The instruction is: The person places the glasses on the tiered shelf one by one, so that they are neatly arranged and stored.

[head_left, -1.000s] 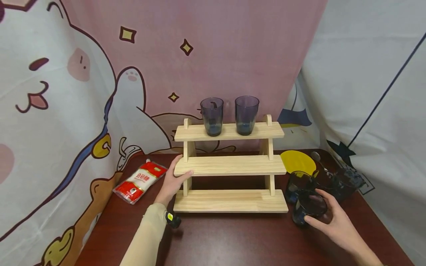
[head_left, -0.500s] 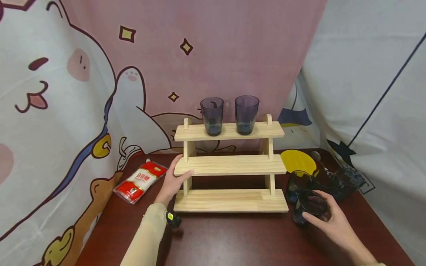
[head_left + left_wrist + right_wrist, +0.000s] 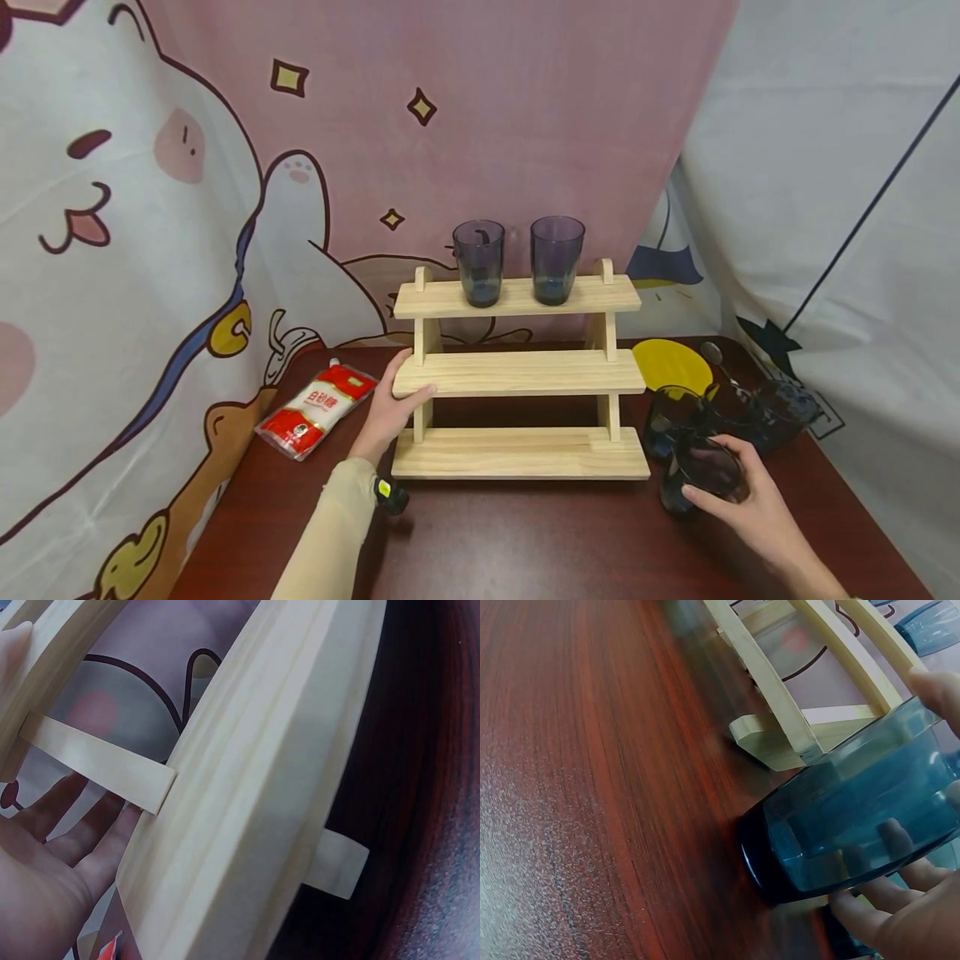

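A three-tier wooden display stand (image 3: pixel 517 375) is on the table. Its middle board is gripped at the left end by my left hand (image 3: pixel 384 417), thumb over the front edge and fingers around the back. In the left wrist view, fingers (image 3: pixel 97 855) show beside an upright of the stand. My right hand (image 3: pixel 753 508) holds a dark bluish drinking glass (image 3: pixel 840 817) at the stand's right, thumb on one side and fingers on the other. The glass's base is low at the tabletop. Two similar glasses, one left (image 3: pixel 480 271) and one right (image 3: pixel 556 267), stand upright on the top board.
Behind the held glass are several more dark glasses (image 3: pixel 671 412) close together. A yellow plate (image 3: pixel 670 364) and a spoon (image 3: pixel 712 353) lie at the back right. A red-and-white bag (image 3: pixel 318 408) lies left of the stand. Printed cloth (image 3: pixel 555 125) hangs behind.
The glass in my right hand has shifted and tilted slightly, its rim moving a little right and down. My left hand and the stand look the same.
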`<action>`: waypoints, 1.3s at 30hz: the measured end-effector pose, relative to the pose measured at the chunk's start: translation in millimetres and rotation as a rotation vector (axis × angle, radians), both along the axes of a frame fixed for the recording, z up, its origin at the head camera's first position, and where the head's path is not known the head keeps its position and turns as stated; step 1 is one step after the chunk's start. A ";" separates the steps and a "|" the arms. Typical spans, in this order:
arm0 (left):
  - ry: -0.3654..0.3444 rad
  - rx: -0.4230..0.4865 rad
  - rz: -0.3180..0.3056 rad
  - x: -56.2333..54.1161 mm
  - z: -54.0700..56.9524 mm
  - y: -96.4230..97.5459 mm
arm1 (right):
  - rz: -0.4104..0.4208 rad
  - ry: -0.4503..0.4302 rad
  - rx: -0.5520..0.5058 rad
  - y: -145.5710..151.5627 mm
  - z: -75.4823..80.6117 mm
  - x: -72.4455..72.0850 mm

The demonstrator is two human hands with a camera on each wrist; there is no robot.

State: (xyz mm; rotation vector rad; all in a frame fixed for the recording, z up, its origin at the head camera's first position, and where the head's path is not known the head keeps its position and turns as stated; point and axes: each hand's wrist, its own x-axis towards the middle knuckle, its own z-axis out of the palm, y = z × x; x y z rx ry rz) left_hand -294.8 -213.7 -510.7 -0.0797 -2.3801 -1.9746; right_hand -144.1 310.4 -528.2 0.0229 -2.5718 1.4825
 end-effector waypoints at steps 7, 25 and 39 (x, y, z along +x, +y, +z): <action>0.038 -0.017 0.016 0.9 -2.4 1.3 | -0.019 0.015 0.018 -1.1 -0.7 2.4; 0.032 -0.001 0.009 2.4 1.0 1.6 | -0.014 0.105 -0.060 -3.1 4.2 16.4; 0.003 0.040 -0.025 5.1 10.3 2.5 | 0.116 0.104 -0.384 -15.0 40.3 23.4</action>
